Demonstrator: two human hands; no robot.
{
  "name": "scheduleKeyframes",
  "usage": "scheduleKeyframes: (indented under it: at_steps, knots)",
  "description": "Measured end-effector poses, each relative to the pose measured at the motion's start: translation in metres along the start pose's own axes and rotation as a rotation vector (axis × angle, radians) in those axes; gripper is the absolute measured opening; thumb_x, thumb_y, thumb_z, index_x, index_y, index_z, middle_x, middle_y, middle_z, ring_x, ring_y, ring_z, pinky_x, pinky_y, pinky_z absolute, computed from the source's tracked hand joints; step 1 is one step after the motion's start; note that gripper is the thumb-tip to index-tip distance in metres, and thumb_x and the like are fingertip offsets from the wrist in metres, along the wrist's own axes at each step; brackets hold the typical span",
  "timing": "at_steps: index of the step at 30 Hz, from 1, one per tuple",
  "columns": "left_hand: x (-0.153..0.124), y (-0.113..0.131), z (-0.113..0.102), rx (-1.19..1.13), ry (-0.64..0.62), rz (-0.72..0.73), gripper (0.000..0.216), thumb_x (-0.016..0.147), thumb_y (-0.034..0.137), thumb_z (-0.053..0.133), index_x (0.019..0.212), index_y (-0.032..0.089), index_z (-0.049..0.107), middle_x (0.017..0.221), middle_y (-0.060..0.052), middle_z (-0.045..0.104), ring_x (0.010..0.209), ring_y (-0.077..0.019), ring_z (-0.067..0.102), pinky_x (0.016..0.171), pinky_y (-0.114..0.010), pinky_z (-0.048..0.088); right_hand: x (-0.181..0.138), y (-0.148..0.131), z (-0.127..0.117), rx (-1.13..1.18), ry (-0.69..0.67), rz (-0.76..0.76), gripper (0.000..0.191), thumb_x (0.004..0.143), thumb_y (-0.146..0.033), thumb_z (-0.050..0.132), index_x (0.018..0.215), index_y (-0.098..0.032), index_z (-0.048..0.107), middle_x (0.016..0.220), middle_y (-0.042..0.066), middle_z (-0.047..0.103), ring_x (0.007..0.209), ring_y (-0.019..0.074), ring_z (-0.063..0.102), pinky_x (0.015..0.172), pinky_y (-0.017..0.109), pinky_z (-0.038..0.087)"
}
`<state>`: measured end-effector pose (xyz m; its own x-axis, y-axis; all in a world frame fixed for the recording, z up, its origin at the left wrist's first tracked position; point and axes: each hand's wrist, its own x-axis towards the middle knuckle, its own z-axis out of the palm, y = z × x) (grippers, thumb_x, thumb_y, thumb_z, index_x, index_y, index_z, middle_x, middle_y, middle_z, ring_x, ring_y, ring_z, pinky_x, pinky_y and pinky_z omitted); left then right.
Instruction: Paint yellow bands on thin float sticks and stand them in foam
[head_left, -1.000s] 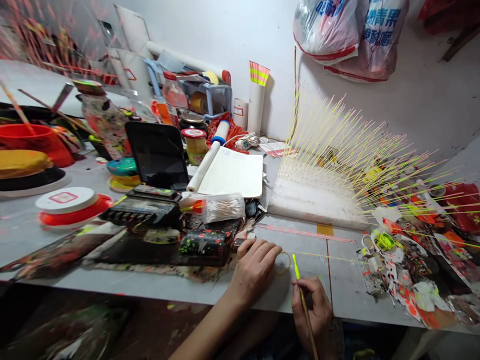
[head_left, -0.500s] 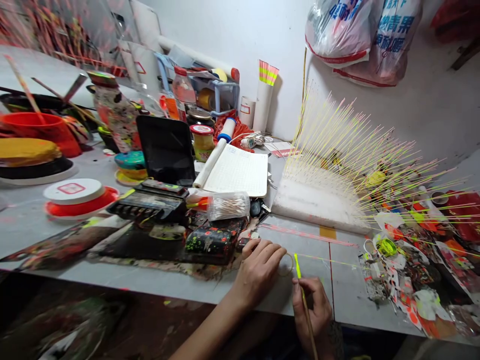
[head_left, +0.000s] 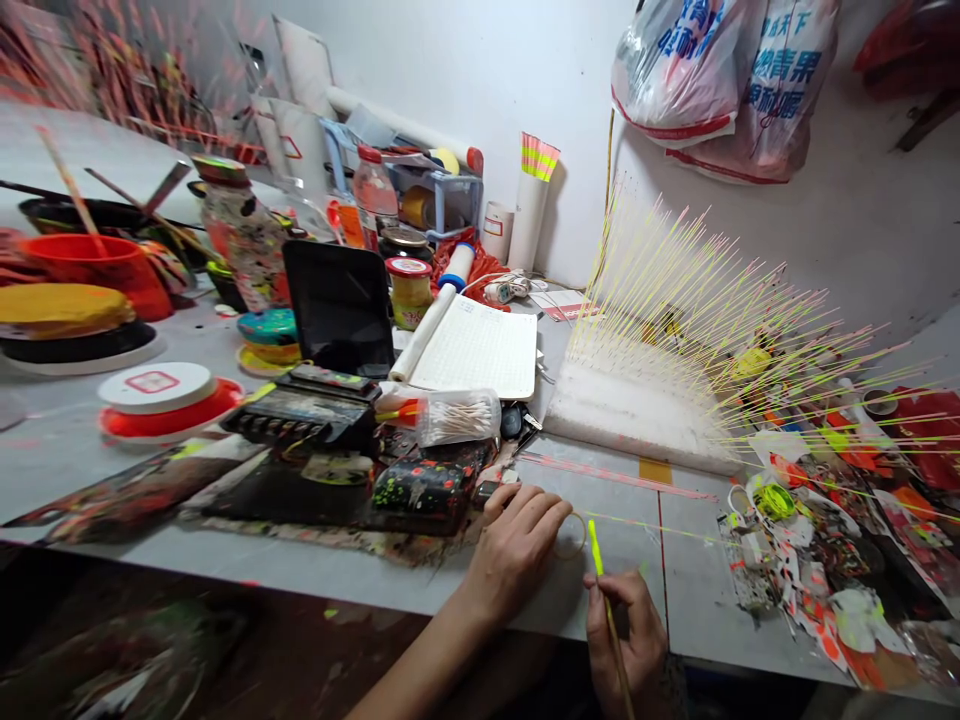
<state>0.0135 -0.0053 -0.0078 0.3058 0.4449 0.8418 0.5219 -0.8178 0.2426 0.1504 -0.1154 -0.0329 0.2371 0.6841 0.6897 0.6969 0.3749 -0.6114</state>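
Note:
My right hand [head_left: 628, 630] grips a thin-handled paintbrush [head_left: 613, 640], its bright yellow tip pointing up and away from me. Over the grey tabletop, my left hand [head_left: 517, 540] has its fingers curled closed beside a small black block [head_left: 486, 492]; what they pinch is hidden. A thin yellow-green stick [head_left: 660, 526] runs rightward from behind that hand, passing just beyond the brush tip. Between both hands is a thin beige ring [head_left: 573, 537], close to my left fingers.
A white foam block [head_left: 637, 410] bristles with many coloured sticks. Paint-stained scraps [head_left: 817, 560] pile up on the right. Left of my hands are a paint-spattered black device [head_left: 424, 480], a box of cotton swabs [head_left: 457, 417] and a dark tablet-like panel [head_left: 337, 305]. An open notebook [head_left: 484, 345] lies behind.
The brush and my right hand have shifted slightly toward me, so its tip sits a little farther from the thin stick. My left hand keeps nearly the same place. The view has shifted a little.

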Motion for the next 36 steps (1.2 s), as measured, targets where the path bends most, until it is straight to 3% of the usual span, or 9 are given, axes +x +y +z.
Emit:
scheduleKeyframes:
  at_steps: [7,20,27,36]
  knots:
    - [-0.003,-0.001,-0.006,0.071,0.005,-0.085,0.021,0.092,0.011,0.047,0.095,0.023,0.065,0.091,0.000,0.074,0.093,-0.0172,0.066,0.100,-0.039,0.032,0.003,-0.009,0.014,0.037,-0.007,-0.072,0.013,0.094,-0.013,0.054,0.101,-0.022,0.061,0.085,0.002,0.070,0.072,0.0139,0.066,0.066,0.024,0.055]
    - [-0.004,-0.001,-0.006,0.017,0.048,-0.122,0.025,0.096,0.012,0.043,0.093,0.022,0.065,0.088,0.001,0.074,0.090,-0.0165,0.064,0.104,-0.039,0.029,0.009,-0.009,0.026,-0.026,-0.020,-0.060,0.011,0.098,-0.019,0.053,0.098,-0.022,0.064,0.079,0.000,0.066,0.069,0.0121,0.063,0.066,0.021,0.053]
    - [-0.004,-0.001,-0.007,-0.001,0.052,-0.137,0.025,0.097,0.013,0.042,0.092,0.022,0.065,0.088,0.001,0.074,0.090,-0.0168,0.064,0.103,-0.039,0.029,0.019,-0.016,0.026,-0.052,-0.001,-0.114,0.012,0.099,-0.020,0.053,0.095,-0.021,0.064,0.076,-0.001,0.065,0.065,0.0112,0.062,0.062,0.019,0.052]
    - [-0.003,0.000,-0.007,0.000,0.077,-0.152,0.026,0.096,0.013,0.042,0.090,0.022,0.065,0.086,0.001,0.074,0.092,-0.0160,0.065,0.105,-0.037,0.029,0.014,-0.013,0.023,-0.054,0.013,-0.063,0.011,0.099,-0.022,0.054,0.094,-0.022,0.064,0.077,-0.002,0.065,0.068,0.0104,0.065,0.065,0.017,0.052]
